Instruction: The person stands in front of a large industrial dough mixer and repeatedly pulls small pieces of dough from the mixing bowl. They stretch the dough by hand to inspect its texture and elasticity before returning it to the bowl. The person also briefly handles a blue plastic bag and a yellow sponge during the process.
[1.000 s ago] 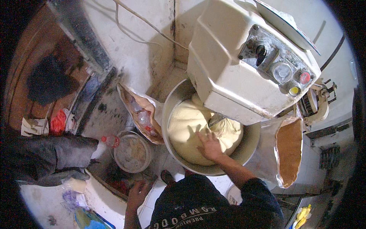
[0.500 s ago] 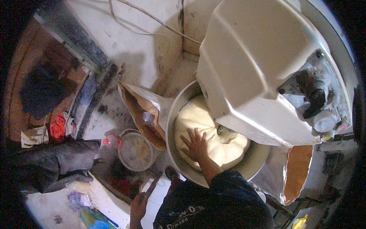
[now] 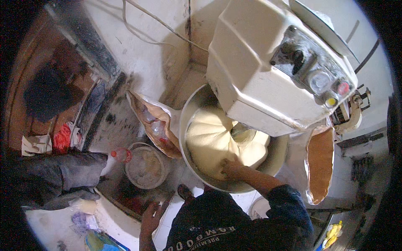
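A big mass of pale, smooth dough (image 3: pixel 209 138) fills much of a round metal mixing bowl (image 3: pixel 190 165), folded around the mixer's tool (image 3: pixel 240 132). My right hand (image 3: pixel 231 168) is at the near side of the dough, its fingers curled in and gripping the surface. Above the bowl's far right side stands the cream-coloured head of the mixer (image 3: pixel 247 79), hiding part of the dough. Lower left, my left hand (image 3: pixel 153 214) hangs beside a pale ledge, fingers apart and holding nothing.
Open paper sacks flank the bowl, one on the left (image 3: pixel 155 121) and one on the right (image 3: pixel 320 167). A dusty round tub (image 3: pixel 145 167) and a red-capped bottle (image 3: pixel 121 155) stand at left. Mixer knobs and coloured buttons (image 3: pixel 331 101) face right. A cable runs along the wall.
My right hand has gone from lying spread on the dough to curled fingers nearer the bowl's near rim. The dough has turned and shows more folds. My view has shifted.
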`<action>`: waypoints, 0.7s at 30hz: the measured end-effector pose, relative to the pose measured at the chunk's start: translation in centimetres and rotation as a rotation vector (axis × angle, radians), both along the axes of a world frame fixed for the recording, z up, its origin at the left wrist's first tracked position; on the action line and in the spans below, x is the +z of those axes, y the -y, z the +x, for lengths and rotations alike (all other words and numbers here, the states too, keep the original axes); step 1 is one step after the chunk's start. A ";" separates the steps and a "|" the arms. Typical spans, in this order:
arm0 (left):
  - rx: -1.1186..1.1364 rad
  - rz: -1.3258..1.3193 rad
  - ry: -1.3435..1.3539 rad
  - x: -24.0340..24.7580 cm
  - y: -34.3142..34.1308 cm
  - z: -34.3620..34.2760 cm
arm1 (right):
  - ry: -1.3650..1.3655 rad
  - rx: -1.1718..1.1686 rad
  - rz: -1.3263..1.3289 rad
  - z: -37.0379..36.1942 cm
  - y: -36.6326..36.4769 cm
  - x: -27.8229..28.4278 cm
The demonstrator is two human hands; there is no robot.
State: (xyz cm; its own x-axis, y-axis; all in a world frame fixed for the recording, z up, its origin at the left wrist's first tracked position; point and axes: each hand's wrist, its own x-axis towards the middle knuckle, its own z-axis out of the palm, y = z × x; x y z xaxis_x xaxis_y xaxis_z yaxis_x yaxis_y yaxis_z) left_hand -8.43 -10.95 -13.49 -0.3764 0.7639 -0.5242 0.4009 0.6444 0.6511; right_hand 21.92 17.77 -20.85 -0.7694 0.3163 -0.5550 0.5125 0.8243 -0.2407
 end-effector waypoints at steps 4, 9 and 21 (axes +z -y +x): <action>-0.072 -0.039 -0.087 0.7 0.0 -0.5 | 0.033 -0.502 0.067 -3.5 -1.4 7.4; -0.059 0.022 -0.049 2.4 -0.5 -0.2 | -0.071 -0.693 0.323 -2.2 0.0 -7.8; -0.117 -0.003 -0.183 0.8 -0.4 -0.6 | 0.085 -0.335 0.286 5.0 0.6 2.4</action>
State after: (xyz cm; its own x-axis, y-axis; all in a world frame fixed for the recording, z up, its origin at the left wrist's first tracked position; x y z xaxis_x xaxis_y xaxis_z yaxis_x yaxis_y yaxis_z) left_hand -8.98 -10.55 -12.67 -0.3745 0.8065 -0.4574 0.5843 0.5883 0.5590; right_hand 26.95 17.14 -18.45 -0.5533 0.6902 -0.4663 0.7709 0.6363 0.0272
